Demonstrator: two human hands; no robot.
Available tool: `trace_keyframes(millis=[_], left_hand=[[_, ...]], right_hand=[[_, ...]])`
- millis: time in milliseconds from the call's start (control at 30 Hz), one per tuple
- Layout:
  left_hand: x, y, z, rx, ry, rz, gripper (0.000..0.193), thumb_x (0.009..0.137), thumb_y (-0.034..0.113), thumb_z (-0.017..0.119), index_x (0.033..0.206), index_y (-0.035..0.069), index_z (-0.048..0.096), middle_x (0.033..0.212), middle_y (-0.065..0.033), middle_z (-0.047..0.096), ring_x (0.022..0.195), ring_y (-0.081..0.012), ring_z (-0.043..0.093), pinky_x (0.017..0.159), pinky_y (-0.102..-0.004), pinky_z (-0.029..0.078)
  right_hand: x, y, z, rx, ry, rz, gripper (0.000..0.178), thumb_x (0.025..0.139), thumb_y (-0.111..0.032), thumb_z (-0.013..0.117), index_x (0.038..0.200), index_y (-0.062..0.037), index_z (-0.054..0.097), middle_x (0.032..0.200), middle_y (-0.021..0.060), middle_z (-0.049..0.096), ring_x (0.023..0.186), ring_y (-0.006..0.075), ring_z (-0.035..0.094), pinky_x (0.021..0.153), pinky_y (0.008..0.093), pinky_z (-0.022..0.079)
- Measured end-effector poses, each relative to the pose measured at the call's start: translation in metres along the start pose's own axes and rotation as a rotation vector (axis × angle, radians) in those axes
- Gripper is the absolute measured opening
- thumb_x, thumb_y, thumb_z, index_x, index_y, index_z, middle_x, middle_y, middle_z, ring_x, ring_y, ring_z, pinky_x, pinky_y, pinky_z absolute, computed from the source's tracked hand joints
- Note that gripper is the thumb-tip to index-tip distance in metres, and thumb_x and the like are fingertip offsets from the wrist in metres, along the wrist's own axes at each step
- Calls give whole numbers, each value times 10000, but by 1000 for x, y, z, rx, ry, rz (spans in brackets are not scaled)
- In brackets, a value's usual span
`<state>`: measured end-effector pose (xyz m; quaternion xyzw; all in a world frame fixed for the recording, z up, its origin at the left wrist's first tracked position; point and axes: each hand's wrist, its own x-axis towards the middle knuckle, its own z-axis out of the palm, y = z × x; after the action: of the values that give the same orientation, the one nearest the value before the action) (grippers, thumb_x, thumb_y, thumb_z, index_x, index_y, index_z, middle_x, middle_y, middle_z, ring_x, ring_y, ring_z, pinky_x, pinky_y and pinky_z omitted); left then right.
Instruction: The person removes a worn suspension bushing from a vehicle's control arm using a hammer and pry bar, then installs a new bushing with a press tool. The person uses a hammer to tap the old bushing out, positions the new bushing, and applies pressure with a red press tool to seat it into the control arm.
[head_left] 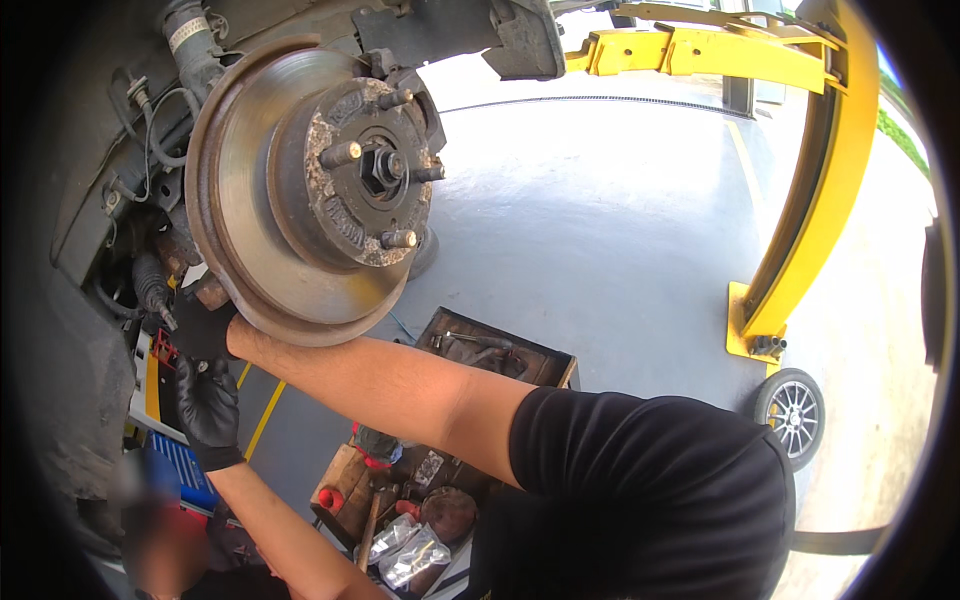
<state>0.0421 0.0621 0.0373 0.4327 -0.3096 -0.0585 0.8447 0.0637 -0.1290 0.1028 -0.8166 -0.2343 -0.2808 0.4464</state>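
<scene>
A brake disc (235, 200) with its rusty hub (345, 180) and several wheel studs fills the upper left. Below and behind the disc's lower left edge is my right hand (205, 328), in a black glove. It is beside a ribbed rubber boot (150, 280) whose thin metal rod reaches the glove; its fingers are too dark and hidden to read. Just beneath, my left hand (207, 410), also black-gloved, is raised with its fingers curled in. A small shiny bit shows at its fingertips, too small to name. My right forearm passes under the disc.
A wooden tool tray (560, 370) and an open box of parts with clear plastic bags (415, 557) stand below my right arm. A yellow lift post (820, 200) rises at right, near a wheel (792, 415). A person (165, 545) is at lower left, by a blue panel (180, 465).
</scene>
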Motion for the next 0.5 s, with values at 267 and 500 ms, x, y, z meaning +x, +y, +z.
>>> trace_keyframes(millis=[267,500], left_hand=[[0,-6,-10,-71,1,8,268,1058,116,615,1302,10,649,1194,-120,740,994,-216,716,888,-322,620],[-2,-6,1,-63,6,-28,248,1070,145,591,1274,28,667,1155,-122,749,973,-208,721,871,-358,621]], right_hand=[[25,16,41,354,576,-237,600,996,-293,536,1525,-46,399,1550,177,366,1419,298,367,1203,432,257],[27,16,29,369,460,-190,503,986,-319,571,1384,-29,475,1366,170,438,1239,281,434,1067,424,316]])
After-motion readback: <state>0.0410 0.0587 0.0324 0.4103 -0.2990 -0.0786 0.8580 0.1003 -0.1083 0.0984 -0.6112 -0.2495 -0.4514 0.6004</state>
